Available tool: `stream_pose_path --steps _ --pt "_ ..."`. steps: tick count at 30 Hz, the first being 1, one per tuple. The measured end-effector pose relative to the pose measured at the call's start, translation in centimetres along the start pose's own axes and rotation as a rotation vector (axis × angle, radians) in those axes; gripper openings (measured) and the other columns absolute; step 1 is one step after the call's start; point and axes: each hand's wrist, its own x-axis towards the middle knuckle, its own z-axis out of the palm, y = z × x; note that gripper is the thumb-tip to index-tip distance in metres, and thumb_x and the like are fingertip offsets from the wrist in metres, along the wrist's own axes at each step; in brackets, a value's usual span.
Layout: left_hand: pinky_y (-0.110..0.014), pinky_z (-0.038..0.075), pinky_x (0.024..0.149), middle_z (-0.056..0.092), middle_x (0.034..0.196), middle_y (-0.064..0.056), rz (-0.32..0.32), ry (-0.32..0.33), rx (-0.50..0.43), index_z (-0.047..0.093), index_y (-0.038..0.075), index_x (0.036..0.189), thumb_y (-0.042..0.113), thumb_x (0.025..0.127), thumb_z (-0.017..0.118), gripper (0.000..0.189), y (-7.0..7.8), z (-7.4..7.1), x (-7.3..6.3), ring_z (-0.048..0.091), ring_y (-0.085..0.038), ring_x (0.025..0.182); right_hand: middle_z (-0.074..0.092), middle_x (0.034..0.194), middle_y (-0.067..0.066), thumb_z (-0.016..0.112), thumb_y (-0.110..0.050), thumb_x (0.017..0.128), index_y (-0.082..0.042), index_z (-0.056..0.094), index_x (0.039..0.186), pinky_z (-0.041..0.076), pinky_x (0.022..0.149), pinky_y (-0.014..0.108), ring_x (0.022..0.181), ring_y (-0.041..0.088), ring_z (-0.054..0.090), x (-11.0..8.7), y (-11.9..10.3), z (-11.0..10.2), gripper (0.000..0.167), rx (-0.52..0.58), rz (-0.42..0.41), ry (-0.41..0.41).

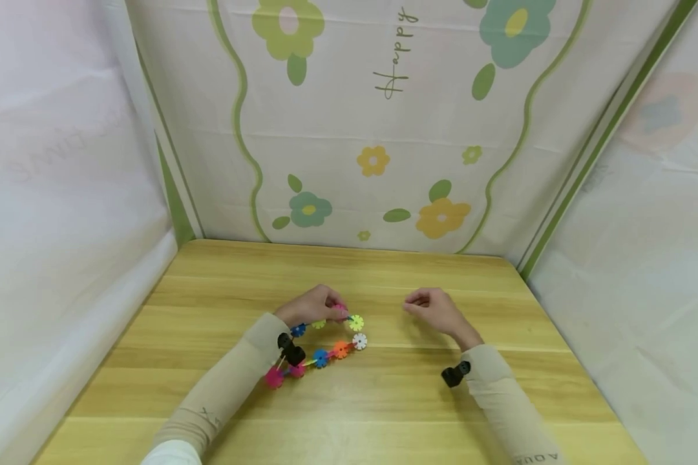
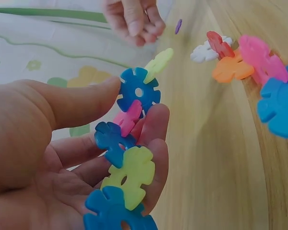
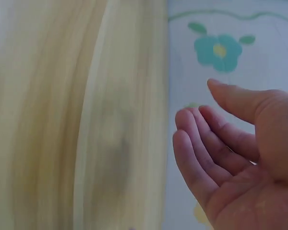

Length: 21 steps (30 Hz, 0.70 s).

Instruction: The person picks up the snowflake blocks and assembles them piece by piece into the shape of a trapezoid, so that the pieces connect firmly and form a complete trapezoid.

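Note:
A chain of snowflake discs (image 1: pixel 320 358), slotted edge to edge in blue, pink, yellow, orange, red and white, curves in a loop over the table. My left hand (image 1: pixel 317 305) pinches it between thumb and fingers at a blue disc (image 2: pixel 140 92). Past that, a yellow disc (image 2: pixel 158 65) stands out at an angle. More linked discs, blue and yellow (image 2: pixel 129 177), lie along the fingers in the left wrist view. Apart from the chain, to its right, is my right hand (image 1: pixel 436 310). Its fingers are loosely bent with nothing between them, and the thumb stands away from the fingertips (image 3: pixel 184 116).
A small purple piece (image 2: pixel 178 26) shows beyond the chain in the left wrist view. The wooden table (image 1: pixel 384 413) is bounded by a flower-printed cloth (image 1: pixel 337 129) at the back and pale cloth walls (image 1: pixel 52 194) at both sides.

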Motion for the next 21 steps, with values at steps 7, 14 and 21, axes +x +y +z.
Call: stream_pose_path --steps 7,14,21 --pt "-0.039 0.060 0.080 0.078 0.109 -0.022 0.010 0.022 -0.001 0.078 0.003 0.113 0.020 0.107 0.065 0.022 -0.2 -0.2 0.0 0.073 -0.037 0.102 0.074 0.115 0.022 0.071 -0.016 0.102 0.008 0.068 0.126 0.061 0.090 0.049 0.103 0.033 0.072 -1.1 4.1 -3.9 0.034 -0.244 0.067 0.082" --pt "-0.033 0.056 0.075 0.078 0.108 -0.022 0.006 0.015 0.000 0.078 0.004 0.112 0.021 0.107 0.065 0.021 0.1 -0.1 -0.1 0.072 -0.040 0.103 0.074 0.109 0.024 0.075 -0.014 0.099 0.010 0.071 0.119 0.059 0.089 0.052 0.100 0.035 0.070 -1.7 6.4 -4.5 0.031 -0.360 0.094 0.062" --pt "-0.033 0.053 0.072 0.078 0.106 -0.020 0.008 0.011 0.004 0.078 0.005 0.110 0.021 0.107 0.065 0.021 -0.1 0.0 0.0 0.072 -0.039 0.101 0.075 0.104 0.018 0.077 -0.015 0.097 0.006 0.074 0.112 0.059 0.085 0.046 0.093 0.027 0.070 -1.7 7.6 -4.7 0.025 -0.295 0.136 0.047"
